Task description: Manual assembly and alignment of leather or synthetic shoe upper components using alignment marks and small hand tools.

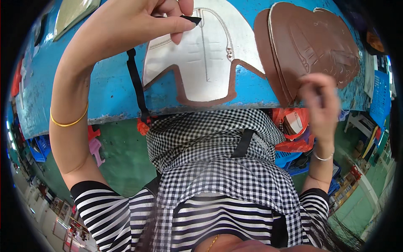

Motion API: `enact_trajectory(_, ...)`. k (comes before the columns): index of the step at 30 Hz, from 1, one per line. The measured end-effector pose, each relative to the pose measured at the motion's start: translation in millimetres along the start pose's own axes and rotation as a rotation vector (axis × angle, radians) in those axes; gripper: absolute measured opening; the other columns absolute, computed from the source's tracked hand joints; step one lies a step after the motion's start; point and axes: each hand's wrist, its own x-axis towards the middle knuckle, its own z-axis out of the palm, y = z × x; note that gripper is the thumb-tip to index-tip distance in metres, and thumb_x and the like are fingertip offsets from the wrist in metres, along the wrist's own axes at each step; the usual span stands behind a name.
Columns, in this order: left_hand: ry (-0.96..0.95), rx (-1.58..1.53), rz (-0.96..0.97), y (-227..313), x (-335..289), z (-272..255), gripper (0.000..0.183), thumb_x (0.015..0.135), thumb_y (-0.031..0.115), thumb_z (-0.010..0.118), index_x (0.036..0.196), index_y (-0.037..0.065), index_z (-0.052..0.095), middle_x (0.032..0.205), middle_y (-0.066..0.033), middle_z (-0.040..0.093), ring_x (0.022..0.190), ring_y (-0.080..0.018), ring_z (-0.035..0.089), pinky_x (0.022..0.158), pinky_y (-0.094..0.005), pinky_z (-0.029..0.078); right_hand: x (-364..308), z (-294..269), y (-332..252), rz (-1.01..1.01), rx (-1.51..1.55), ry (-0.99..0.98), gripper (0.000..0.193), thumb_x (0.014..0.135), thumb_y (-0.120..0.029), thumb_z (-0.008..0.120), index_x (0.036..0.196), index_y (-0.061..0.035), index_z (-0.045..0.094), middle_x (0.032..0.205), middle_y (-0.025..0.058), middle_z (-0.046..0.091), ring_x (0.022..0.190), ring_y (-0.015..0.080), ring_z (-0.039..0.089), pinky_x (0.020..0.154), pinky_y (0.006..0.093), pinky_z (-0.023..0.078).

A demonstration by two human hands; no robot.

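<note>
The left hand point(170, 21) has thumb and fingers pinched together on a small black piece point(192, 19), whose pointed end juts out to the right of the thumb. The forearm rises from the near left and bends in toward the right, so the hand comes over the work from its left side, knuckles away from the body.

Directly under the pinch lies the white piece point(214, 69), flat, with stitched lines and a brown border along its near edge. The hand covers part of its far left; whether the fingers touch it I cannot tell. Most of it spreads from the grip toward the body and to the right.

Just nearer than the wrist, a black strap point(136, 80) runs toward the body over the blue table point(113, 94).

Well to the right of the pinch is the brown stack point(289, 46), beside the white piece. The right hand point(321, 98) is at its near edge, forearm upright, fingers bent and blurred; I cannot tell whether they hold anything.
</note>
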Motion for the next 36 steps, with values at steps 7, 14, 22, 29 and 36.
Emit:
enact_trajectory(7, 0.073, -0.243, 0.7, -49.6, 20.4, 68.9, 0.012, 0.093, 0.003, 0.066, 0.101, 0.0, 0.057, 0.082, -0.0048, 0.067, 0.078, -0.0102, 0.068, 0.07, -0.0227, 0.055, 54.6, 72.8, -54.3, 0.014, 0.624, -0.116, 0.018, 0.09, -0.015, 0.071, 0.104, -0.0035, 0.067, 0.069, 0.0046, 0.066, 0.059, 0.0063, 0.059, 0.054, 0.0248, 0.047)
enact_trajectory(14, 0.506, 0.078, 0.647, -92.1, -3.2, 101.5, 0.035, 0.083, -0.014, 0.054, 0.115, -0.003, 0.062, 0.075, -0.005, 0.062, 0.072, -0.0108, 0.065, 0.068, -0.024, 0.051, 52.3, 67.2, -42.1, -0.041, 0.716, -0.029, 0.019, 0.1, -0.019, 0.06, 0.1, -0.0005, 0.064, 0.07, -0.0059, 0.055, 0.059, 0.0032, 0.048, 0.052, 0.0214, 0.039)
enact_trajectory(22, 1.307, 0.203, 0.451, -161.2, -14.0, 50.5, 0.058, 0.077, -0.007, 0.059, 0.132, 0.009, 0.06, 0.122, -0.0084, 0.065, 0.11, -0.0202, 0.058, 0.099, -0.0343, 0.046, 45.0, 64.6, -42.3, -0.007, 0.615, -0.024, 0.015, 0.099, -0.014, 0.062, 0.101, 0.0008, 0.064, 0.075, -0.0036, 0.059, 0.065, 0.0027, 0.05, 0.058, 0.0181, 0.039)
enact_trajectory(29, 0.602, 0.08, 0.962, -110.7, -0.2, 99.4, 0.043, 0.091, 0.005, 0.056, 0.134, -0.001, 0.054, 0.131, -0.0148, 0.06, 0.126, -0.0249, 0.053, 0.108, -0.0367, 0.038, 43.4, 81.1, -55.7, -0.218, 0.373, -0.237, 0.014, 0.084, -0.005, 0.068, 0.099, -0.0039, 0.066, 0.071, 0.0065, 0.061, 0.06, 0.014, 0.059, 0.053, 0.0292, 0.044)
enact_trajectory(36, 0.311, 0.025, 0.805, -91.3, 14.3, 99.3, 0.011, 0.097, 0.009, 0.06, 0.094, -0.001, 0.063, 0.075, -0.0034, 0.063, 0.069, -0.0094, 0.058, 0.064, -0.026, 0.048, 43.7, 79.7, -59.5, -0.235, 0.365, -0.196, 0.023, 0.076, -0.001, 0.069, 0.098, -0.0065, 0.067, 0.075, 0.007, 0.066, 0.063, 0.0185, 0.063, 0.055, 0.0288, 0.047)
